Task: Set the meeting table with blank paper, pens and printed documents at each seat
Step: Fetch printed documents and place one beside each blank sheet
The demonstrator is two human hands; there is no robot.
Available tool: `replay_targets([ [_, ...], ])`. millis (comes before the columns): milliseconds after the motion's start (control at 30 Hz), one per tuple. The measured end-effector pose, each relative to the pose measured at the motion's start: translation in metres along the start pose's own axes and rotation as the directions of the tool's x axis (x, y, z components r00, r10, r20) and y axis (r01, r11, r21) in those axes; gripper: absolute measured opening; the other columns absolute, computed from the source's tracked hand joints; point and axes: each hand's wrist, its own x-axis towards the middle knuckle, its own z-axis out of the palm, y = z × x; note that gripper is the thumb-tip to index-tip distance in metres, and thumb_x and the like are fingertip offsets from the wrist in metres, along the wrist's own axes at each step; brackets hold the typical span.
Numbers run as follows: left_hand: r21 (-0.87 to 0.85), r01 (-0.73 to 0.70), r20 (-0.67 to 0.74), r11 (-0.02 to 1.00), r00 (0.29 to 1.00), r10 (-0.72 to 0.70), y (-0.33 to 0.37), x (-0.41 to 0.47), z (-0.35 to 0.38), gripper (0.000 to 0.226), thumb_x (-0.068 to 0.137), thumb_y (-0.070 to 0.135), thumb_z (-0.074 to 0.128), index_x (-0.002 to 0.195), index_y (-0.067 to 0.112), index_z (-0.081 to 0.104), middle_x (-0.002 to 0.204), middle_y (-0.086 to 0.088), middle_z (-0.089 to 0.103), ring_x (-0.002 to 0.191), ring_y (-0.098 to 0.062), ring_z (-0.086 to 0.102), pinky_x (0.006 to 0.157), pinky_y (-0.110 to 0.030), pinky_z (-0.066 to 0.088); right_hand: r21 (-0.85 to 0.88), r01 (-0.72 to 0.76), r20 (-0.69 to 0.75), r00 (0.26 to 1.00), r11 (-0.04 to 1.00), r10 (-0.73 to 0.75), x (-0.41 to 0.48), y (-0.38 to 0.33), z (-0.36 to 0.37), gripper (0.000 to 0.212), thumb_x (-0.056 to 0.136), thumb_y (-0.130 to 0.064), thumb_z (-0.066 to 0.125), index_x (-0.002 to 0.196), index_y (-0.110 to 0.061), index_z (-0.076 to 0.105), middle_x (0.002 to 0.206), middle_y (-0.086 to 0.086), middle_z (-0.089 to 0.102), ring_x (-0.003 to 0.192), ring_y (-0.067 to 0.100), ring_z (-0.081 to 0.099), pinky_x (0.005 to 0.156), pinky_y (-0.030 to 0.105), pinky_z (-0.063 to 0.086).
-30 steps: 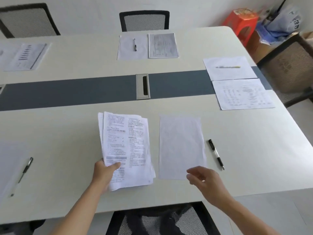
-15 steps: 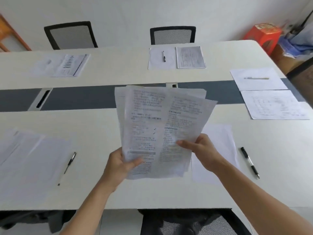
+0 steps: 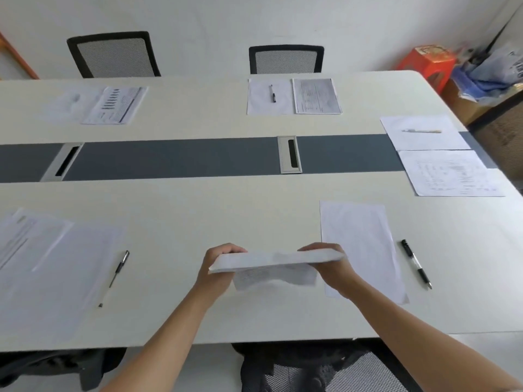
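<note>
Now | left hand (image 3: 218, 268), right hand (image 3: 331, 268) clasp document stack (image 3: 277, 260) ends | flat, earlier fanned upright

The table (image 3: 198, 210) carries blank sheets (image 3: 359, 244), pens (image 3: 416, 264) — and, seemingly, printed documents (image 3: 316, 96).

Single head cam, wide-angle. Sits above the bench (image 3: 198, 210) near edge, facing forward and down toward the far edge. Left hand (image 3: 215, 281) and right hand (image 3: 336, 275) close, low centre; bench right end in frame.

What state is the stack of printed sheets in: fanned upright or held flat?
Held flat: the stack shows edge-on, left hand and right hand gripping its ends, one sheet sagging beneath.
</note>
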Motion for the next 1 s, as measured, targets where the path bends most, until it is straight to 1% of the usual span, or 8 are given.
replay_targets([
  [100, -0.032, 0.106, -0.131, 0.994, 0.985, -0.109, 0.0, 0.008, 0.006, 0.011, 0.085, 0.016, 0.067, 0.095, 0.012, 0.067, 0.083, 0.001, 0.07, 0.079, -0.014, 0.062, 0.067, -0.023, 0.045, -0.046, -0.077, -0.088, 0.993, 0.996, 0.073, 0.02, -0.001, -0.001, 0.01, 0.086, -0.016, 0.069, 0.083, -0.007, 0.072, 0.088, 0.007, 0.075, 0.081, 0.023, 0.07, 0.074, 0.04, 0.058],
  [233, 0.245, 0.282, -0.239, 0.928, 0.945, -0.224, -0.027, -0.001, 0.018, 0.043, 0.089, 0.018, 0.062, 0.13, 0.016, 0.049, 0.119, -0.006, 0.058, 0.106, -0.022, 0.058, 0.089, -0.033, 0.048, -0.123, -0.251, -0.058, 0.968, 0.96, 0.245, 0.051, 0.021, 0.01, 0.01, 0.085, -0.015, 0.066, 0.09, -0.009, 0.072, 0.093, 0.007, 0.075, 0.083, 0.026, 0.072, 0.081, 0.046, 0.06],
  [400, 0.613, 0.139, -0.003, 0.778, 0.985, -0.174, -0.062, -0.025, 0.04, 0.044, 0.09, 0.023, 0.058, 0.134, 0.018, 0.048, 0.133, -0.002, 0.045, 0.122, -0.018, 0.046, 0.094, -0.028, 0.044, -0.151, -0.364, -0.073, 0.931, 0.919, 0.357, 0.07, 0.047, 0.022, 0.016, 0.085, -0.014, 0.067, 0.099, -0.009, 0.071, 0.099, 0.007, 0.073, 0.087, 0.026, 0.07, 0.083, 0.042, 0.06],
  [500, 0.729, 0.025, 0.106, 0.684, 0.983, -0.149, -0.073, -0.029, 0.055, 0.047, 0.091, 0.025, 0.055, 0.137, 0.022, 0.045, 0.137, 0.001, 0.039, 0.124, -0.019, 0.04, 0.095, -0.03, 0.045, -0.21, -0.371, -0.049, 0.928, 0.904, 0.369, 0.07, 0.049, 0.015, 0.022, 0.084, -0.028, 0.072, 0.101, -0.015, 0.069, 0.09, -0.001, 0.071, 0.077, 0.018, 0.068, 0.069, 0.033, 0.057],
  [567, 0.772, -0.045, 0.158, 0.634, 0.98, -0.123, -0.079, -0.026, 0.064, 0.049, 0.089, 0.024, 0.055, 0.137, 0.023, 0.044, 0.143, 0.0, 0.033, 0.126, -0.021, 0.037, 0.098, -0.031, 0.043, -0.362, -0.333, -0.09, 0.942, 0.87, 0.323, 0.062, 0.05, -0.001, 0.034, 0.082, -0.043, 0.071, 0.105, -0.02, 0.065, 0.088, -0.007, 0.069, 0.078, 0.016, 0.066, 0.063, 0.028, 0.049],
  [667, 0.798, -0.134, 0.202, 0.587, 0.978, -0.051, -0.087, -0.016, 0.074, 0.057, 0.085, 0.022, 0.062, 0.139, 0.021, 0.045, 0.153, -0.009, 0.026, 0.135, -0.028, 0.033, 0.104, -0.036, 0.04, -0.649, -0.233, -0.197, 0.971, 0.724, 0.137, 0.042, 0.065, -0.035, 0.043, 0.089, -0.047, 0.061, 0.125, -0.023, 0.06, 0.117, -0.004, 0.067, 0.106, 0.019, 0.062, 0.075, 0.031, 0.049],
  [833, 0.832, -0.171, 0.228, 0.527, 0.973, -0.044, -0.094, 0.002, 0.086, 0.064, 0.083, 0.032, 0.068, 0.141, 0.021, 0.044, 0.157, -0.016, 0.021, 0.144, -0.034, 0.022, 0.111, -0.044, 0.032, -0.875, -0.181, -0.09, 0.972, 0.449, 0.217, 0.023, 0.105, -0.076, 0.07, 0.093, -0.052, 0.05, 0.153, -0.035, 0.018, 0.164, 0.006, 0.006, 0.15, 0.03, 0.008, 0.111, 0.046, 0.033],
  [1000, 0.838, -0.108, 0.178, 0.535, 0.981, -0.081, -0.093, 0.007, 0.094, 0.066, 0.083, 0.037, 0.068, 0.142, 0.023, 0.042, 0.158, -0.013, 0.019, 0.144, -0.032, 0.021, 0.111, -0.043, 0.033, -0.907, -0.126, -0.034, 0.973, 0.403, 0.227, 0.009, 0.128, -0.075, 0.069, 0.094, -0.057, 0.043, 0.152, -0.043, 0.009, 0.165, 0.004, -0.006, 0.151, 0.03, -0.004, 0.115, 0.046, 0.028],
])
